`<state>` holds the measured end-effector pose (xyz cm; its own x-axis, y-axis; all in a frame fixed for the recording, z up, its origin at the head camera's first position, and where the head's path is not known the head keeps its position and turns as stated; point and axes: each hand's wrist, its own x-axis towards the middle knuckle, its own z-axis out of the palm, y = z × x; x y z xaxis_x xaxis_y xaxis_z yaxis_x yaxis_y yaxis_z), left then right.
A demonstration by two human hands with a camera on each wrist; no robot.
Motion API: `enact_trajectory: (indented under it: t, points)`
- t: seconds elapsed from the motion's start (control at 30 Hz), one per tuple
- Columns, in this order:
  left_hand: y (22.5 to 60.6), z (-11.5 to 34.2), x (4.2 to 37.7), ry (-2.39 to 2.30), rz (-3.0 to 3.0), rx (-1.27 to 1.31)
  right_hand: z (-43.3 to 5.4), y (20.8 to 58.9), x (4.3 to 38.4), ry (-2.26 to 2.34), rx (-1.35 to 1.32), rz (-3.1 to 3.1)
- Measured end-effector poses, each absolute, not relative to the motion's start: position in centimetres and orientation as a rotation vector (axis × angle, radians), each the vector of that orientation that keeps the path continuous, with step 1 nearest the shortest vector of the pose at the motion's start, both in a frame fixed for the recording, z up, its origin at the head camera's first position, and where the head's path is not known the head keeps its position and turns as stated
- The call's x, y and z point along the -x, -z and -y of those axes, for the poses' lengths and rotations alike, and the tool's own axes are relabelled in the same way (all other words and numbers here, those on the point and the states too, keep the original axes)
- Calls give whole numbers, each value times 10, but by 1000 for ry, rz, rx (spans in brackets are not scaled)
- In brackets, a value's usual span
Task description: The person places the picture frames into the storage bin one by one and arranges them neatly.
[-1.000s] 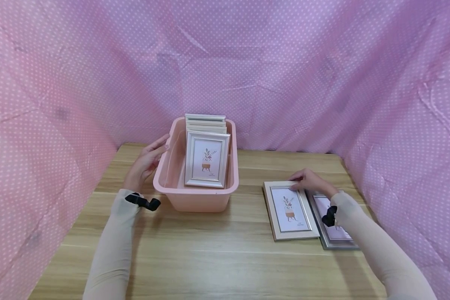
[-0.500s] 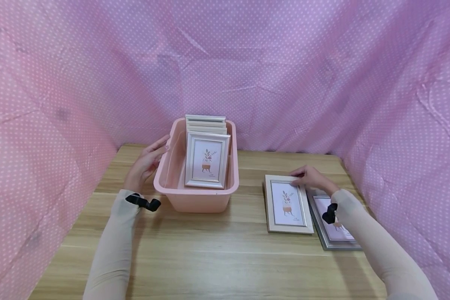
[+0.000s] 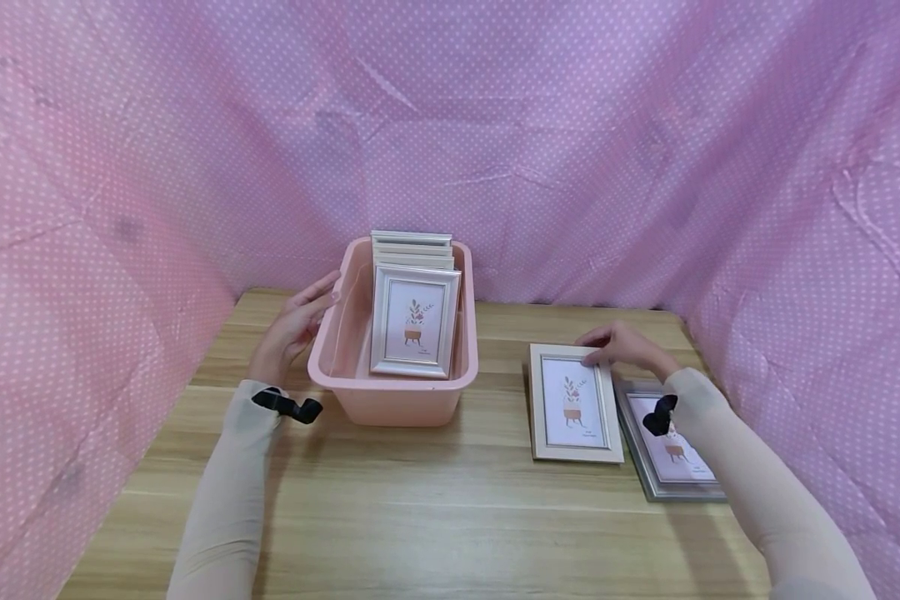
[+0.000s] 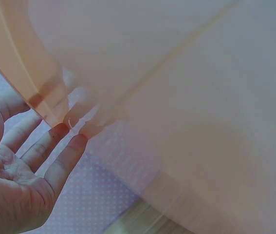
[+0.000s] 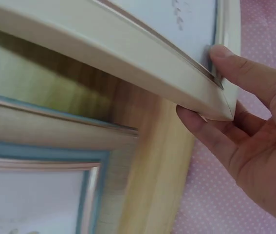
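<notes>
A pink plastic basin (image 3: 390,404) stands left of centre with several picture frames inside, the front picture frame (image 3: 416,321) leaning face up. My left hand (image 3: 294,325) holds the basin's left rim; in the left wrist view the fingers (image 4: 47,148) touch the wall below the rim and part of the thumb is hidden. At the right, my right hand (image 3: 622,348) pinches the upper right corner of a cream picture frame (image 3: 615,417). In the right wrist view its thumb (image 5: 235,63) lies on the front and fingers reach underneath; that corner is raised off the table.
A silver-grey picture frame (image 3: 648,483) lies face up on the wooden table (image 3: 435,517), right of the cream one and partly under the right forearm. Pink dotted cloth (image 3: 450,150) hangs behind and at both sides. Both wrists wear black straps.
My right hand has shifted the cream picture frame slightly away from me and straightened it, so more of the grey frame shows. The left hand and basin have stayed in place.
</notes>
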<state>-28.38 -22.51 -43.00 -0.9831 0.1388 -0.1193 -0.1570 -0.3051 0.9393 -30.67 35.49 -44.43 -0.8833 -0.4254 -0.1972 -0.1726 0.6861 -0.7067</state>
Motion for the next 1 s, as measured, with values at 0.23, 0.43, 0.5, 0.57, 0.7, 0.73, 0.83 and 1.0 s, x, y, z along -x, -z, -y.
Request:
enact_trajectory:
  t: [0.23,0.43,0.5,0.57,0.7,0.73,0.83,1.0]
  points:
    - [429,225,281,-2397,-1743,22,-361,426,310,1014,533,-2401]
    - [429,225,281,-2402,-1746,11,-360,413,313,1021,574,-2352]
    - [429,225,282,-2399,-1750,13,-359,409,313,1026,566,-2342]
    - [429,225,282,-2392,-1750,22,-358,405,313,1028,551,-2338]
    - [429,224,284,-2390,-1738,34,-354,401,313,1027,522,-2359]
    - [429,224,284,-2389,-1733,32,-354,400,313,1027,515,-2370]
    - [429,224,284,-2390,-1717,24,-353,400,314,1042,512,-2387]
    - [428,225,283,-2394,-1699,22,-354,399,313,1094,528,-2372]
